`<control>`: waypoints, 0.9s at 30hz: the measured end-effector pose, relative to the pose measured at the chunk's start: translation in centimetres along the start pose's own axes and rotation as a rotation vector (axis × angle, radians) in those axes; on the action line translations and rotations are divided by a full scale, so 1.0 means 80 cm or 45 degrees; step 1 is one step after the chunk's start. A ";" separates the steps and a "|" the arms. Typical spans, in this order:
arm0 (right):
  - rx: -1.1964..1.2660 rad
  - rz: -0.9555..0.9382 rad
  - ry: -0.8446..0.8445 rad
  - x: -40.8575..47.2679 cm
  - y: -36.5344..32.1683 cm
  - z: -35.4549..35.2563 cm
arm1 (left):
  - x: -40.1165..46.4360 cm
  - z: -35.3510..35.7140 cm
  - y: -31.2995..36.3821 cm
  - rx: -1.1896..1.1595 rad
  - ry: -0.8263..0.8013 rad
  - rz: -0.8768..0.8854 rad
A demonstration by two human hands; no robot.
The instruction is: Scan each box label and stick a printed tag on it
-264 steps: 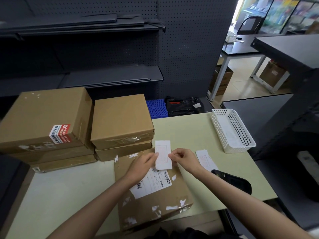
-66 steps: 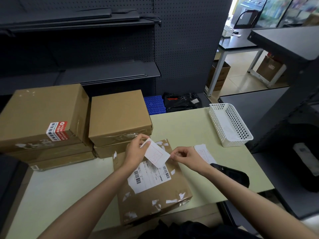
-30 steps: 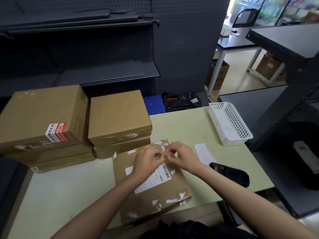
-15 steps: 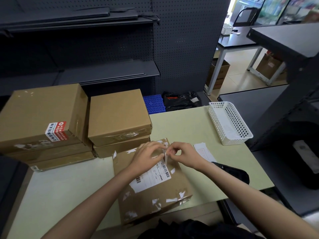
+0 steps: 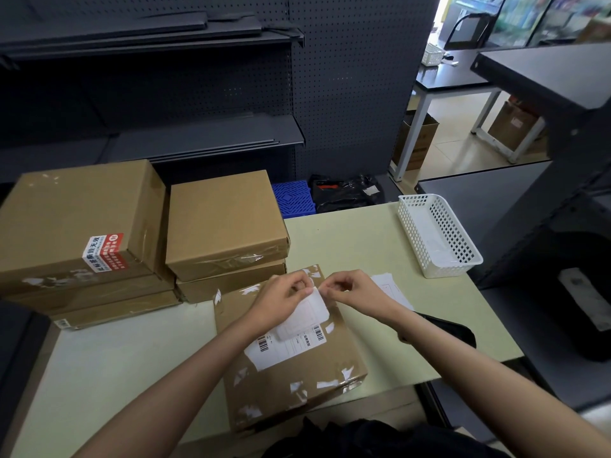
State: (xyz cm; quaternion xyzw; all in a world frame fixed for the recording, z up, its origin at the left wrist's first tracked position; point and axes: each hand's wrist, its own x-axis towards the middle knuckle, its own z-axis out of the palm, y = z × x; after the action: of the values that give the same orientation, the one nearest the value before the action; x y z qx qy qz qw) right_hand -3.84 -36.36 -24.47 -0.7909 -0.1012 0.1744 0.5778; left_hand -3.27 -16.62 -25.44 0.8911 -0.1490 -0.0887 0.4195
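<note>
Both hands are pinching the printed tag [image 5: 302, 314] at its top edge, left hand [image 5: 281, 300] and right hand [image 5: 352, 292], probably peeling backing, just above the box [image 5: 291, 368]; best to lay it flat beside the barcodes.

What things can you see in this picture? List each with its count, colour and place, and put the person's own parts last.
flat box: one, brown, front of the table, under the hands
shipping label: one, white with barcodes, on the flat box
printed tag: one, white, held over the shipping label
stacked boxes: at least four, brown, in two piles at the table's left
basket: one, white, table's right edge
loose paper slip: one, white, on the table behind the right wrist
black device: one, partly hidden by the right forearm
table: one, pale yellow-green
shelving: dark grey, behind the table
left hand: pinches the printed tag
right hand: pinches the tag's top corner
</note>
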 end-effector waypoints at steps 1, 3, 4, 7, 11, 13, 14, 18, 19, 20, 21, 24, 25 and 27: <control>-0.001 0.007 -0.002 0.001 0.000 0.000 | 0.001 0.000 -0.001 0.001 -0.001 -0.003; -0.001 0.020 -0.009 0.002 0.001 0.000 | 0.002 0.000 -0.002 0.005 -0.007 0.009; 0.000 0.027 -0.014 0.003 0.002 0.000 | 0.002 0.000 -0.002 0.010 -0.009 0.019; 0.012 0.035 -0.016 0.006 0.003 0.001 | 0.003 -0.001 -0.001 0.028 -0.005 0.035; 0.018 0.033 -0.019 0.006 0.000 0.001 | 0.004 -0.003 0.001 0.050 0.007 0.045; 0.006 0.032 -0.019 0.007 -0.001 0.001 | 0.003 -0.003 0.001 0.056 0.007 0.039; 0.001 0.031 -0.019 0.007 -0.002 0.001 | 0.003 -0.003 0.000 0.056 0.005 0.038; 0.013 0.037 -0.013 0.008 0.000 0.002 | 0.003 -0.002 0.000 0.067 0.005 0.029; 0.010 0.039 -0.014 0.008 0.000 0.002 | 0.003 -0.001 0.000 0.067 0.005 0.022; 0.008 0.041 -0.014 0.008 0.001 0.002 | 0.003 -0.001 0.000 0.063 0.006 0.015; 0.007 0.041 -0.016 0.008 0.002 0.002 | 0.003 -0.001 0.000 0.057 0.006 0.007; 0.038 0.058 -0.021 0.007 0.003 0.003 | 0.001 0.000 0.003 0.037 0.023 -0.013; 0.064 0.070 -0.022 0.007 0.004 0.004 | 0.001 -0.001 0.003 0.031 0.039 -0.023; 0.098 0.097 -0.034 0.005 0.006 0.005 | 0.000 -0.002 0.002 0.007 0.089 -0.076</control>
State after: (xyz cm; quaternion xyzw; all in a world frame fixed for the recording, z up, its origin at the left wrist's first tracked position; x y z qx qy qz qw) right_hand -3.61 -36.02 -25.07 -0.7690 -0.0722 0.2106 0.5992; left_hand -3.25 -16.57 -25.22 0.8987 -0.1079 -0.0695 0.4193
